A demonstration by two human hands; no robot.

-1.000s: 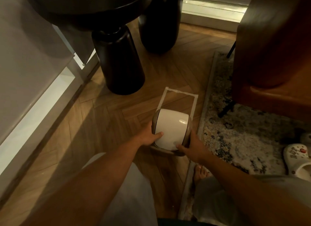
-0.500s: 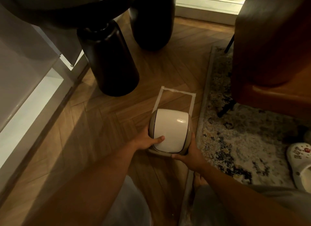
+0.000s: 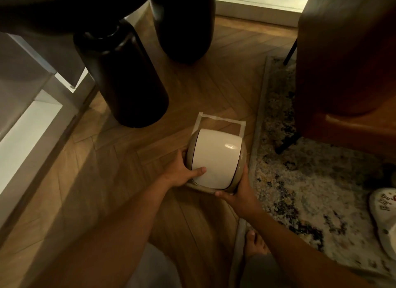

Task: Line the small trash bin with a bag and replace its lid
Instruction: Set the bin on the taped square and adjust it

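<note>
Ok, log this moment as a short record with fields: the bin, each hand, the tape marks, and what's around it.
bin: small trash bin, white swing lid on, over herringbone wood floor
left hand: on bin's left side, thumb on the lid
right hand: cupping the lower right edge
tape outline: white, on floor just beyond bin
left of bin: dark table leg
right of bin: patterned rug
bag: none visible

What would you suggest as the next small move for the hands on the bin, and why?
Probably slide the bin forward into the taped outline on the floor. Both the left hand and the right hand grip its sides, the lid looks seated, and the bin covers only the outline's near part.
</note>
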